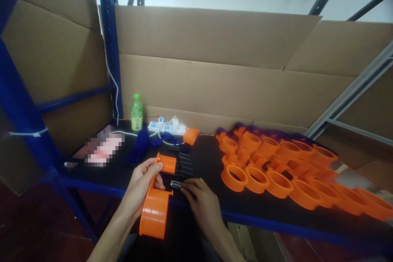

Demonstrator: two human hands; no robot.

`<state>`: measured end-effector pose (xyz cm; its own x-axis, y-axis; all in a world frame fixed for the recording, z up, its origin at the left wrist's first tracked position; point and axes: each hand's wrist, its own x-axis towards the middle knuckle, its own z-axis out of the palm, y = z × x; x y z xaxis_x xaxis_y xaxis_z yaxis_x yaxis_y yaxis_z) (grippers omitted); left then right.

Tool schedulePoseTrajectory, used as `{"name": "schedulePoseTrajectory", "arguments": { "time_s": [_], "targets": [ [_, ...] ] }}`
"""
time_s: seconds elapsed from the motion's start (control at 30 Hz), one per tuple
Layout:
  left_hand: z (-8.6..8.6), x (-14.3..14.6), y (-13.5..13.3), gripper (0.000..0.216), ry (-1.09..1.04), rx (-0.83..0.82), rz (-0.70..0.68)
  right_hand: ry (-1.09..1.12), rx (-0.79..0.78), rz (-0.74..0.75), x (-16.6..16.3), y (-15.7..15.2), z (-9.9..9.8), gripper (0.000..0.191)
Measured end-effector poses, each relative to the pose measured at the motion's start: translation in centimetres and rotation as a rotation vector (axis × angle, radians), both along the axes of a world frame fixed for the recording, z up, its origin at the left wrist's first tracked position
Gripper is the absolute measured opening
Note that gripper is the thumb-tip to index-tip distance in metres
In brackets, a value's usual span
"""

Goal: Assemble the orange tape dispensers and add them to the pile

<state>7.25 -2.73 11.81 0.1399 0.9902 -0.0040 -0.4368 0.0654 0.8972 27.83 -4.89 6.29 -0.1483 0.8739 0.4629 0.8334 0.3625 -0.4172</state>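
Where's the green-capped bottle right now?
In the head view, the bottle stands left of centre on the black tabletop, between the blue post and the white power strip.

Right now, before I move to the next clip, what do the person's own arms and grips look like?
The left grip and right grip are bare human hands, without gloves. The left forearm and right forearm show no sleeves, watch or bracelet as far as the picture reaches. No cables or markings show; some fingers are hidden, so rings cannot be ruled out.

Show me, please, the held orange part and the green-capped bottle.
Held orange part [155, 211], head view: outer wall of its larger round end.
Green-capped bottle [136, 115], head view: middle of its body.
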Motion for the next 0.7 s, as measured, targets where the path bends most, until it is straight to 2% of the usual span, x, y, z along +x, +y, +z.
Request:
{"name": "schedulePoseTrajectory", "arguments": {
  "time_s": [0.4,0.7],
  "targets": [
    [0.1,-0.2,0.2,0.038,0.033,0.006,0.018,0.191,-0.118,0.039,0.5,0.5,0.2,0.016],
    [0.0,-0.3,0.6,0.04,0.062,-0.015,-0.004,0.281,-0.098,-0.003,0.5,1.1,0.1,0.006]
  ]
}}
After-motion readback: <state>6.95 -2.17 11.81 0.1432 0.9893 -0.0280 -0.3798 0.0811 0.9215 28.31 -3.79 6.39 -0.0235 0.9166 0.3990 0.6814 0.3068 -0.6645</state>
